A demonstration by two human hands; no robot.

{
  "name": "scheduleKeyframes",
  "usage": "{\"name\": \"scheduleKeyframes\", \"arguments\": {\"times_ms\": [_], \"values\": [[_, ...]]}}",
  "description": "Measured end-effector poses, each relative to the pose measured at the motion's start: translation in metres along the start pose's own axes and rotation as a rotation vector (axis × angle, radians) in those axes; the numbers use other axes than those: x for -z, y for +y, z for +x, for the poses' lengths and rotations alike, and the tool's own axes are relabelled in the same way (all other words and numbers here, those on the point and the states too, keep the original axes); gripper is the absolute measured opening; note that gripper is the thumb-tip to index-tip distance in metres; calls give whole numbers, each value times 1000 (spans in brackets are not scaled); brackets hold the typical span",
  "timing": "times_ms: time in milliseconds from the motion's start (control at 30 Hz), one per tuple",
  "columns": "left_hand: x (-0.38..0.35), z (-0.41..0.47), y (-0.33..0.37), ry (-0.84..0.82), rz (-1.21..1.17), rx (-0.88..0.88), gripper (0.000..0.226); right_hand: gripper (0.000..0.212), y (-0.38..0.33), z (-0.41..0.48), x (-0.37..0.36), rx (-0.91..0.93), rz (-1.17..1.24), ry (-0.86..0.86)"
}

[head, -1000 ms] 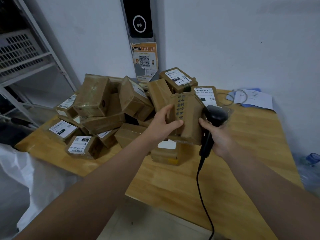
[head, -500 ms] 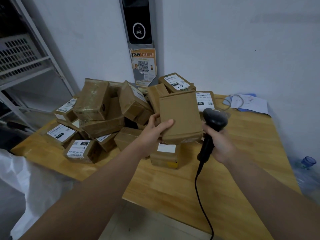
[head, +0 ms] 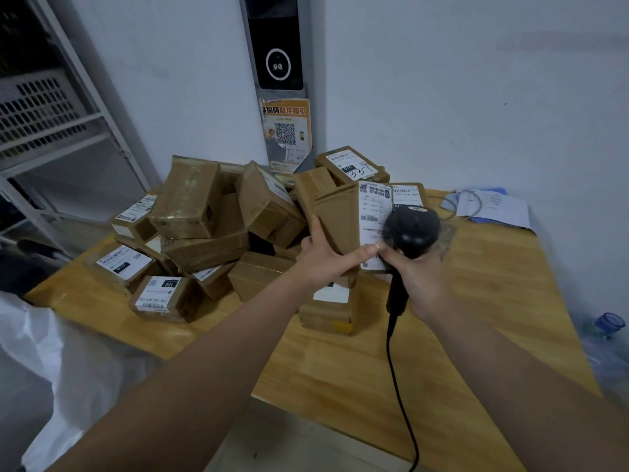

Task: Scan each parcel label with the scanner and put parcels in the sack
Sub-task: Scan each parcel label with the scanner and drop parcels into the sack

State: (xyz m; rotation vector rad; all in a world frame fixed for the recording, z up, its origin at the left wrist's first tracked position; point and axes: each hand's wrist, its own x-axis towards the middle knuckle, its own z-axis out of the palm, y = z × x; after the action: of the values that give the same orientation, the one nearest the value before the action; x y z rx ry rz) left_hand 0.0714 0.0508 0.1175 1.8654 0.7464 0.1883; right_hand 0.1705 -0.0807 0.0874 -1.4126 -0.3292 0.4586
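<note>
My left hand (head: 323, 257) grips a brown cardboard parcel (head: 337, 219) upright above the wooden table (head: 340, 369). Its white label (head: 372, 212) faces me on its right side. My right hand (head: 415, 277) holds a black corded scanner (head: 410, 229) by the handle, its head right in front of the label's lower half. A pile of several brown parcels (head: 200, 233) lies behind and to the left. The white sack (head: 51, 369) sits at the lower left beside the table.
A taped parcel (head: 330, 308) lies on the table under my hands. Papers and a cable (head: 490, 206) lie at the back right. A metal shelf (head: 51, 131) stands at the left, a water bottle (head: 606, 338) at the right edge. The scanner cable (head: 398, 386) hangs over the table front.
My left hand has turned the parcel so its label side faces me. The scanner has come closer in front of the label.
</note>
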Motion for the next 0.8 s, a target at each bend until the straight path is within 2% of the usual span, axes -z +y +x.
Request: {"name": "scheduleKeyframes", "arguments": {"times_ms": [67, 133, 233, 400, 567, 700, 733, 800], "values": [[2, 4, 0, 21, -57, -5, 121, 59, -1, 0, -2, -5, -32, 12], [8, 9, -6, 8, -251, -47, 114, 52, -7, -2, 0, -17, 59, -15], [14, 8, -16, -93, -493, -90, 106, 46, -19, -7, 1, -58, 167, -152], [13, 7, -23, -199, -659, -77, 103, 47, -26, -13, 0, -152, 221, -300], [24, 12, -14, -206, -558, -79, 86, 53, -26, -13, -3, -110, 230, -256], [50, 17, -9, -265, -417, -94, 83, 34, -38, -2, 3, -59, 284, -150], [57, 17, -10, -290, -368, -105, 84, 31, -43, 3, 8, -56, 293, -150], [69, 17, -8, -355, -285, -128, 85, 38, -50, 12, 16, -64, 221, -230]]}}
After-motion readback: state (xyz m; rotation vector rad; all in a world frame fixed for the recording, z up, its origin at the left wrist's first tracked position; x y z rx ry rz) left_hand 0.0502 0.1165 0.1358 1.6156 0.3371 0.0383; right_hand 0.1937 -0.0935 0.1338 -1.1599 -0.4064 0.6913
